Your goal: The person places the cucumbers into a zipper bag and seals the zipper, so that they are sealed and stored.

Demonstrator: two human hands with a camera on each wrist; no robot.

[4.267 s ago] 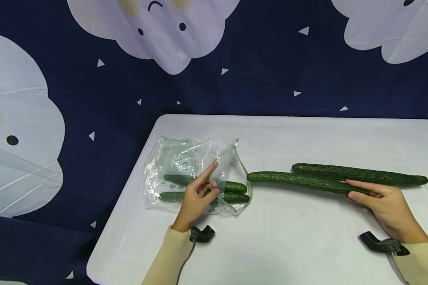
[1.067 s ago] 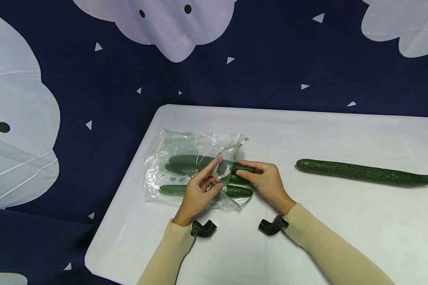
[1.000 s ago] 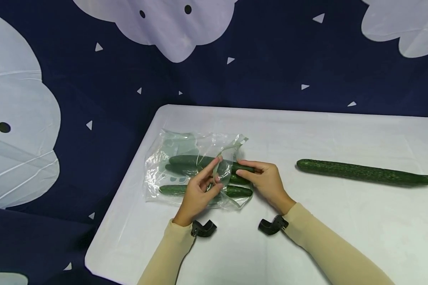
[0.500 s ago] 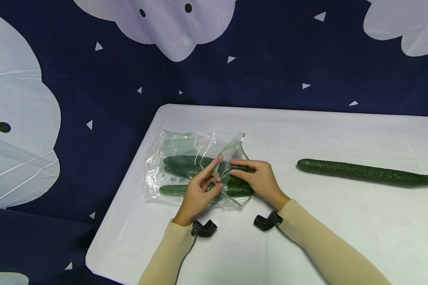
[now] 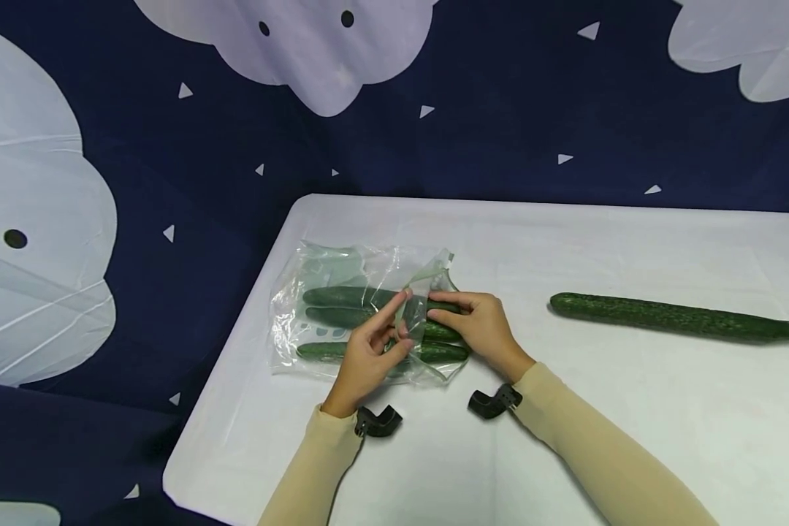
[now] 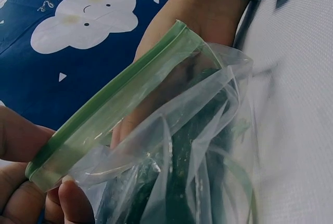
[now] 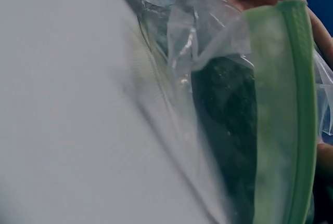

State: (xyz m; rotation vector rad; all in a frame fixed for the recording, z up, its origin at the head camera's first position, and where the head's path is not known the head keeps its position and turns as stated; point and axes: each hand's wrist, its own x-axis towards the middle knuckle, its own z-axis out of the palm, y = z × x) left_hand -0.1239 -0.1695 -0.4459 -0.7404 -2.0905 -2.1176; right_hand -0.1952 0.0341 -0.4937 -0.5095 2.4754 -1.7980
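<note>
Step in hand (my read): loading cukes into bag. L fingers [image 5: 386,313] pinch the green rim [image 6: 104,102] of the bag [image 5: 386,267], holding the mouth apart. R fingers [image 5: 456,298] grip one end of cuke 1 [image 5: 351,296], most of its length inside the bag; can't tell if that end clears the mouth. Cuke 2 [image 5: 332,317] and cuke 3 [image 5: 443,353] also lie in the bag, on my side of cuke 1. Cuke 4 [image 5: 680,318] lies loose, well apart to the R; not yet bagged.

Next move prob. calls for: seat cuke 1 fully, maintain L pinch, free R w/o dragging the film.

Surface: bench [image 5: 598,424], white, faint creases, rounded far L corner. Room: navy backdrop [image 5: 486,88] behind, w/ pale clouds [image 5: 361,51] + small triangles [image 5: 184,90].
</note>
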